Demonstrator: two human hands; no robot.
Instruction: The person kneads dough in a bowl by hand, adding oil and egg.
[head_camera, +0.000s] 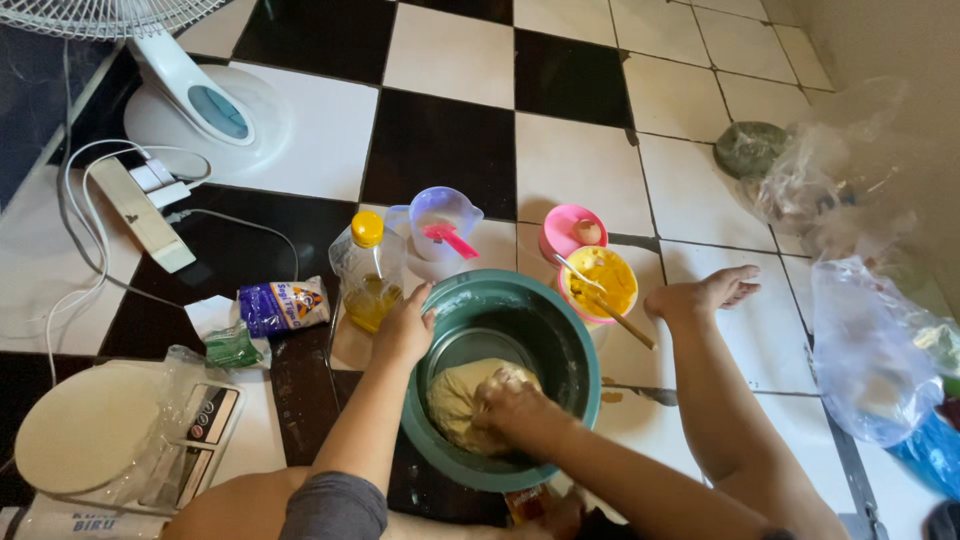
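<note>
A green bowl sits on the tiled floor between my legs. A lump of pale yellow dough lies inside it. My right hand is pressed into the dough, fingers curled and coated with it. The bowl's far-left rim is gripped by my left hand.
Behind the bowl stand an oil bottle, a clear measuring jug with a pink scoop, a pink bowl holding an egg, and a yellow bowl with a spoon. A kitchen scale, a fan base, a power strip and plastic bags surround them.
</note>
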